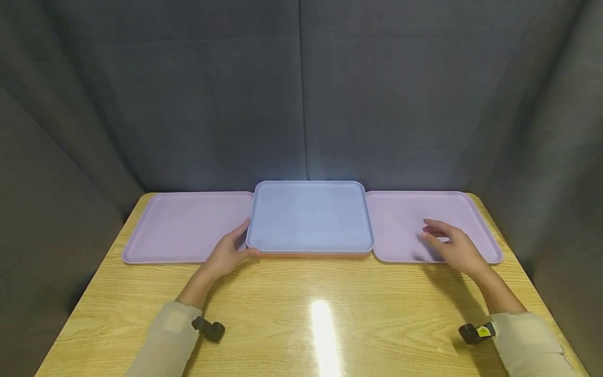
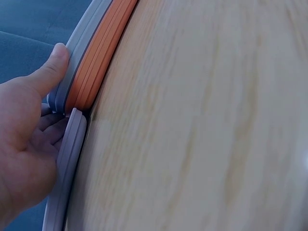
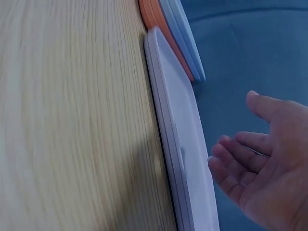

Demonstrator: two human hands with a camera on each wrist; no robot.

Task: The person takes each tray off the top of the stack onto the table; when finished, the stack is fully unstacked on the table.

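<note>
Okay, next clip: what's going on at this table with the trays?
A person sits at a wooden table with three stations along its far edge: a purple tray on the left, a stack in the middle with a blue tray on top of orange trays, and a purple tray on the right. The left hand grips the near left corner of the blue tray, thumb on its rim. The right hand hovers open over the right tray, holding nothing.

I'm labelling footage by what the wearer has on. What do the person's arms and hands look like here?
Both hands, left hand and right hand, are bare. Each arm wears a light beige long sleeve. A small black camera unit sits at the left wrist; the right wrist's black unit carries a yellow sticker.
</note>
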